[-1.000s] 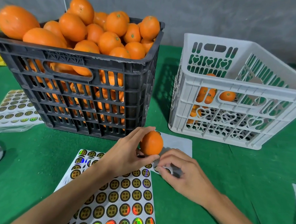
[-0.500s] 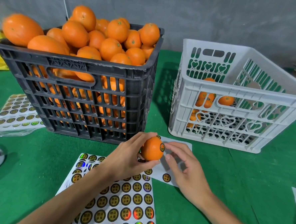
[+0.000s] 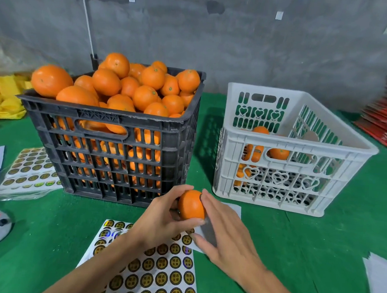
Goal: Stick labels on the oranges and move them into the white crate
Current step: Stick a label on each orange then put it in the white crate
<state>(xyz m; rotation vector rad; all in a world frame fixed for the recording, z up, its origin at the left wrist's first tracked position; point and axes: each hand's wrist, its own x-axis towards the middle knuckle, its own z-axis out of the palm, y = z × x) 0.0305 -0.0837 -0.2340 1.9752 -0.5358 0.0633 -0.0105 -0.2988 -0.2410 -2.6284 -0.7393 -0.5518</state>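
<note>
The label sheet (image 3: 157, 271) lies nearest, within reach. Above it, the left hand (image 3: 161, 219) grips the orange (image 3: 191, 205), steadying it while the right hand's (image 3: 225, 234) straight fingers press a label (image 3: 200, 197) flat. The white crate (image 3: 301, 144) waits beyond, right of the black crate (image 3: 111, 145).

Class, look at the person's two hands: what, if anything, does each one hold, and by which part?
The left hand grips one orange by its left side and underside. The right hand holds nothing; its straight fingers touch the orange's right side.
</note>
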